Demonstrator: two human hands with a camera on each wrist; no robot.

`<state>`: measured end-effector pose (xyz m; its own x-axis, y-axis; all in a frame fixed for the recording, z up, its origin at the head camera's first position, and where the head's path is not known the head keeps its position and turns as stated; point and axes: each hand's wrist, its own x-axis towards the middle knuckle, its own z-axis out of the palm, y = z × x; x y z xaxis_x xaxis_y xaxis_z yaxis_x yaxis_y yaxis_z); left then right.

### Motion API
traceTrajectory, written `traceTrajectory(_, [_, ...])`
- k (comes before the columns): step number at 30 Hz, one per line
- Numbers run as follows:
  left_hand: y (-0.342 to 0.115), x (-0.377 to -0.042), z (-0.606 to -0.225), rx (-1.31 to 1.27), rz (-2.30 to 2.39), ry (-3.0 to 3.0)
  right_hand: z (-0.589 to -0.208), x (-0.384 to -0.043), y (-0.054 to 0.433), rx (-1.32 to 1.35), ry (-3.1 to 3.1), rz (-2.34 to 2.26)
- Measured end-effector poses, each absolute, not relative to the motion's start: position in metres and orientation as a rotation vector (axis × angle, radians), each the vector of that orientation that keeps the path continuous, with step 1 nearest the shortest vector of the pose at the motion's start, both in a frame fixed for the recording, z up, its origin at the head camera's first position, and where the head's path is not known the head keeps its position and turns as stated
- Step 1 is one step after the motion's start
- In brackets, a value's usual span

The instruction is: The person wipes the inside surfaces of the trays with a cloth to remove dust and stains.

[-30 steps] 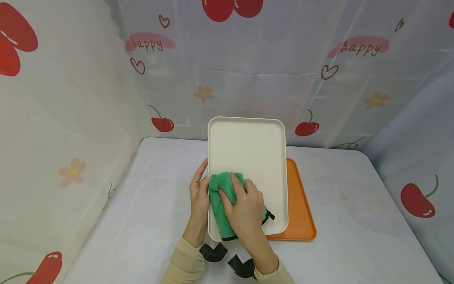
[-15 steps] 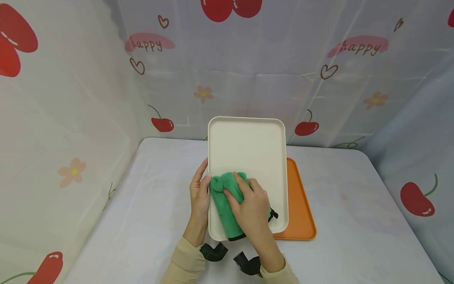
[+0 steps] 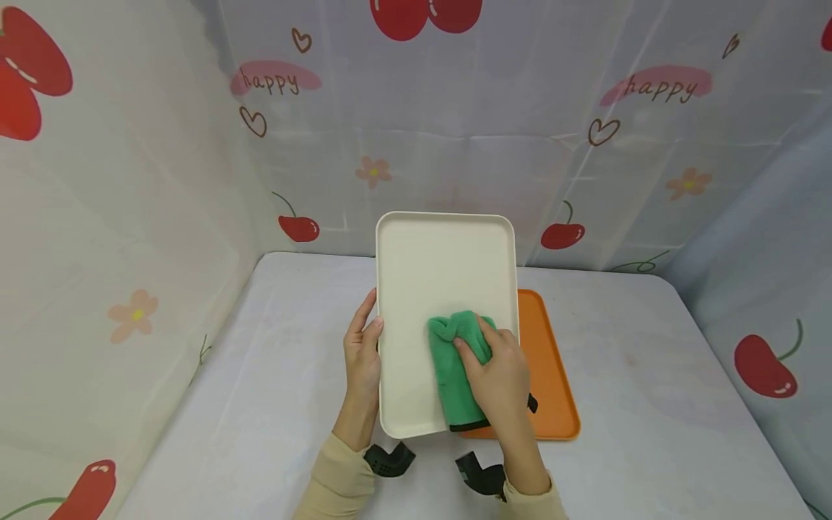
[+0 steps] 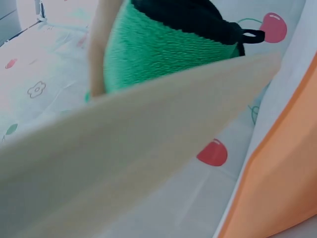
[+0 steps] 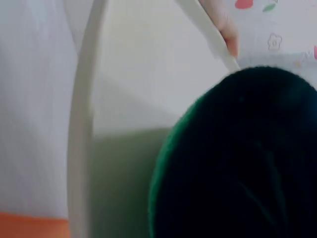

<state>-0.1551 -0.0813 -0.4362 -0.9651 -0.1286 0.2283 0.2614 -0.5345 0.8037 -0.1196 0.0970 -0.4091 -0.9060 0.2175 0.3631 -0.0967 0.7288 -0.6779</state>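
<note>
My left hand holds a cream rectangular tray by its left edge, thumb at the rim and part of the fingers hidden behind it. The tray is raised and tilted toward the head camera. My right hand grips a folded green cloth with black trim against the tray's lower right part. In the left wrist view the cloth, with its black loop, shows beyond the blurred tray edge. The right wrist view has the cloth's dark, shaded side over the tray face.
An orange tray lies on the white table, partly covered by the cream one in the head view. Black wrist mounts sit below both hands. Printed curtains stand behind the table and at both sides.
My right hand has moved the green cloth rightward across the cream tray, from its left edge to its right side. The tray has shifted slightly left; my left hand keeps its hold.
</note>
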Motion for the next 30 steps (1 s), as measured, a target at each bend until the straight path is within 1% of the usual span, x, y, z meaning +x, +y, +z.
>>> traceTrajectory(5, [-0.083, -0.155, -0.435, -0.228, -2.560, -1.362, -0.415, -0.126, 0.119, -0.223, -2.552, 1.105])
traceTrajectory(10, [-0.083, -0.156, -0.435, -0.251, -2.554, -1.349, -0.422, -0.130, 0.128, -0.260, -2.534, 1.126])
traceTrajectory(21, [-0.083, -0.157, -0.439, -0.277, -2.541, -1.353, -0.427, -0.129, 0.117, -0.336, -2.471, 1.134])
traceTrajectory(30, [-0.083, -0.158, -0.439, -0.284, -2.541, -1.350, -0.427, -0.127, 0.109, -0.302, -2.449, 1.111])
